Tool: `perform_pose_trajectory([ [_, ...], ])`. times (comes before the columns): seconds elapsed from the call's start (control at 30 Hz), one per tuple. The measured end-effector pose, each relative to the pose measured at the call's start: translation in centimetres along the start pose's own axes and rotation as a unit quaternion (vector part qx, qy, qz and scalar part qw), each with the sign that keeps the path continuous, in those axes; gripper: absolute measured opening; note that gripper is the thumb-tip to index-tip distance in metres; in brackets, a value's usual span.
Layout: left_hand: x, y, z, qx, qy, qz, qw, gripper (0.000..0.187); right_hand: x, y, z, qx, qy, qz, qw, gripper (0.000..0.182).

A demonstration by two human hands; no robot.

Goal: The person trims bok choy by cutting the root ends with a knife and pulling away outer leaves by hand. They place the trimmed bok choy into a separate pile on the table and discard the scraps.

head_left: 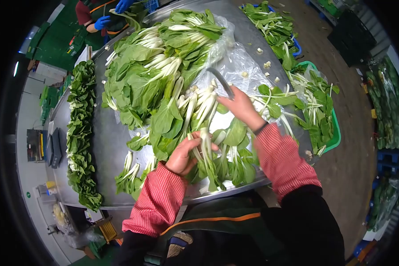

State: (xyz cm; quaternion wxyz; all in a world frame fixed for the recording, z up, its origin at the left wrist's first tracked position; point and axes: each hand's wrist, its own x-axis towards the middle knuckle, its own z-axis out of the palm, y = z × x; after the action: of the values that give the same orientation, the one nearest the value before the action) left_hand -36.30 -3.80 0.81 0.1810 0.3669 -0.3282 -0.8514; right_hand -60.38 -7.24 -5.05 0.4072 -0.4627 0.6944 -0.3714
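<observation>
My left hand (185,155) is closed around the white stems of a small leafy green bunch (205,155), near the table's front edge. In my right hand (240,106) is a curved knife (221,81), its blade pointing up and to the left over the stems. A large heap of leafy greens (139,84) lies on the metal table (108,137), beyond my left hand. Loose white-stemmed greens (204,104) lie between my hands. Beneath and beside them is clear plastic sheeting (239,66) with small cut stem ends (244,74) on it.
A long row of greens (80,133) lines the table's left side. At the right, a green basket (336,131) and a blue basket (298,48) hold greens. A co-worker's blue-gloved hands (103,22) handle greens at the top left. A scale (54,147) stands at far left.
</observation>
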Motion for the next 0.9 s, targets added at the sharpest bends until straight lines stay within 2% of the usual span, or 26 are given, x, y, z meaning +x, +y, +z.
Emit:
perform_pose_trajectory([
  [0.03, -0.1, -0.1, 0.1, -0.024, -0.001, 0.028, 0.999, 0.025, 1.6, 0.1, 1.4, 0.070, -0.008, 0.042, 0.997, 0.058],
  [0.13, -0.3, -0.2, -2.0, 0.091, 0.030, 0.090, 0.991, 0.021, 3.6, 1.0, 4.3, -0.034, 0.013, -0.037, 0.999, 0.062],
  [0.17, -0.7, -0.1, -2.4, 0.076, 0.093, 0.082, 0.989, 0.017, 3.4, 1.3, 4.3, -0.034, 0.015, -0.009, 0.999, 0.056],
  [0.27, -1.2, 1.1, -2.3, 0.239, 0.198, 0.116, 0.944, 0.018, 0.2, -0.5, 2.5, 0.091, -0.029, -0.029, 0.995, 0.047],
  [0.3, -1.1, 0.8, -2.6, 0.271, 0.217, 0.132, 0.929, 0.023, -0.9, -0.9, 2.2, 0.124, -0.020, -0.071, 0.989, 0.037],
  [0.33, -0.9, 1.1, -1.9, 0.350, 0.217, 0.198, 0.889, 0.026, -2.1, -1.6, 1.6, 0.117, -0.018, -0.097, 0.988, 0.034],
  [0.4, -0.3, 1.7, 0.5, 0.497, 0.209, 0.322, 0.778, 0.035, -4.5, -3.6, 0.2, 0.103, -0.012, -0.148, 0.983, 0.029],
  [0.43, -0.1, 1.8, 1.2, 0.564, 0.202, 0.325, 0.732, 0.048, -5.5, -4.8, -0.4, 0.110, -0.006, -0.153, 0.982, 0.028],
  [0.53, 1.1, 1.4, 3.2, 0.590, 0.202, 0.350, 0.699, 0.052, -7.9, -7.0, -2.1, 0.132, -0.013, -0.124, 0.983, 0.030],
  [0.57, 1.3, 1.5, 3.3, 0.549, 0.180, 0.325, 0.749, 0.050, -8.1, -6.6, -2.4, 0.138, -0.015, -0.155, 0.978, 0.028],
  [0.67, 1.8, 1.1, 3.3, 0.404, 0.103, 0.228, 0.880, 0.044, -9.2, -6.3, -4.0, 0.139, -0.036, -0.136, 0.980, 0.027],
  [0.7, 2.1, 0.9, 3.0, 0.345, 0.073, 0.189, 0.916, 0.042, -9.6, -6.1, -4.5, 0.125, -0.024, -0.125, 0.984, 0.022],
  [0.73, 2.3, 0.9, 2.9, 0.284, 0.045, 0.148, 0.946, 0.040, -10.1, -5.5, -4.9, 0.011, 0.023, -0.182, 0.983, 0.020],
  [0.8, 2.1, 0.9, 3.3, 0.275, 0.045, 0.116, 0.953, 0.036, -11.2, -4.5, -5.6, -0.215, 0.111, -0.283, 0.928, 0.018],
  [0.83, 1.9, 0.8, 3.6, 0.267, 0.043, 0.107, 0.957, 0.036, -11.8, -4.6, -6.0, -0.264, 0.114, -0.316, 0.904, 0.013],
  [0.9, 1.8, 0.7, 4.2, 0.253, 0.041, 0.085, 0.963, 0.035, -11.7, -2.4, -6.3, -0.290, 0.113, -0.299, 0.902, 0.013],
])
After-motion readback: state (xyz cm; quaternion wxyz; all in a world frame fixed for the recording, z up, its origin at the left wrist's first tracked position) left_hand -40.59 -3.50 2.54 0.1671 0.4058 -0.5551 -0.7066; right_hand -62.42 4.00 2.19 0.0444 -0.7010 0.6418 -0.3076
